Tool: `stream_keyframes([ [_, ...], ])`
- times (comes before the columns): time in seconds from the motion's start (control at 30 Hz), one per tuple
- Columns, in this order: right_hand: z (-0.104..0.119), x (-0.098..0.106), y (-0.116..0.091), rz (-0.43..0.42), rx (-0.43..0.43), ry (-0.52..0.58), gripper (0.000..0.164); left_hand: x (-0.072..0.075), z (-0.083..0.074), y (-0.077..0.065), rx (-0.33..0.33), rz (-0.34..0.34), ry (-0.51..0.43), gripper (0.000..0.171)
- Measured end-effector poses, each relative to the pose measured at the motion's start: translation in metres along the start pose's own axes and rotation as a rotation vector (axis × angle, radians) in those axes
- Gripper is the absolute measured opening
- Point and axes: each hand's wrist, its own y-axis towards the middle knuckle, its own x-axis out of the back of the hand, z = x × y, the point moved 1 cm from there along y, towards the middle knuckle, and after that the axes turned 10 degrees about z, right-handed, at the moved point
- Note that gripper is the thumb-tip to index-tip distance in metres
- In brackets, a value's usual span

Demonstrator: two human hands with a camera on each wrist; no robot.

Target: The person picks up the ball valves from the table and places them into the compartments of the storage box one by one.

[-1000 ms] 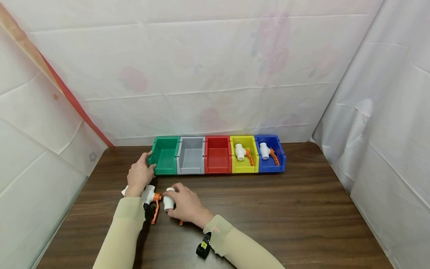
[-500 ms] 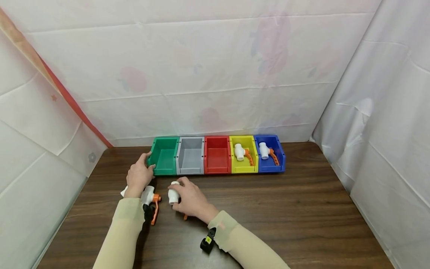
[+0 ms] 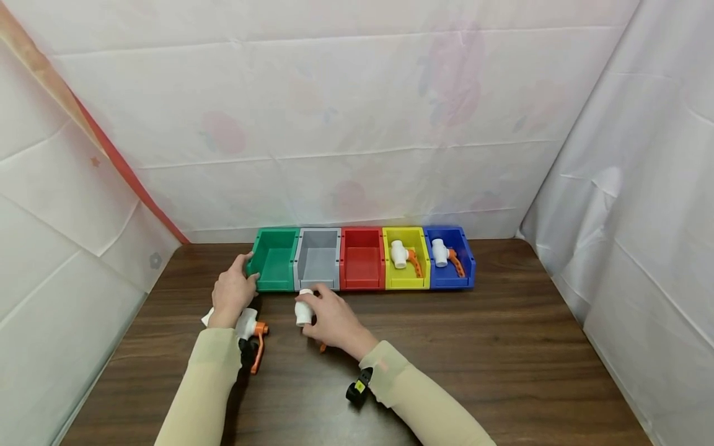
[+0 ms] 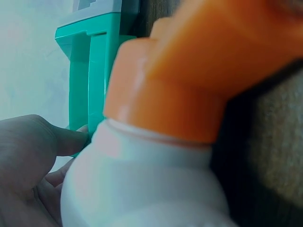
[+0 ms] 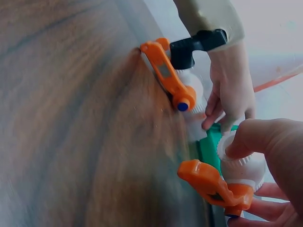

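Note:
In the head view my right hand (image 3: 334, 322) grips a ball valve (image 3: 304, 308) by its white body, in front of the grey bin (image 3: 317, 272). The right wrist view shows its orange handle (image 5: 203, 179), with my thumb on one white end. My left hand (image 3: 233, 292) holds the left wall of the green bin (image 3: 274, 263), thumb in front and fingers beside it. A second ball valve (image 3: 246, 323), white with an orange handle, lies on the table next to my left wrist, partly hidden by it. It fills much of the left wrist view.
The green and grey bins stand in a row with a red bin (image 3: 362, 260), a yellow bin (image 3: 406, 282) and a blue bin (image 3: 453, 280). The yellow and blue ones each hold a ball valve. A white piece (image 3: 207, 317) shows behind my left wrist. Cloth walls (image 3: 357, 124) enclose the wooden table (image 3: 474, 347).
My right hand, with the ball valve in it, has moved away from the other valve, right and towards the bins. My left hand stays on the green bin.

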Motion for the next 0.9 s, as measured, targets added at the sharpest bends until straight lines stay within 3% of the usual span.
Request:
stream_keyframes([
  [0.9,-0.058,0.059,-0.004,-0.036,-0.068,-0.025,0.06,-0.003,0.0,0.003,0.007,-0.002,-0.007,0.055],
])
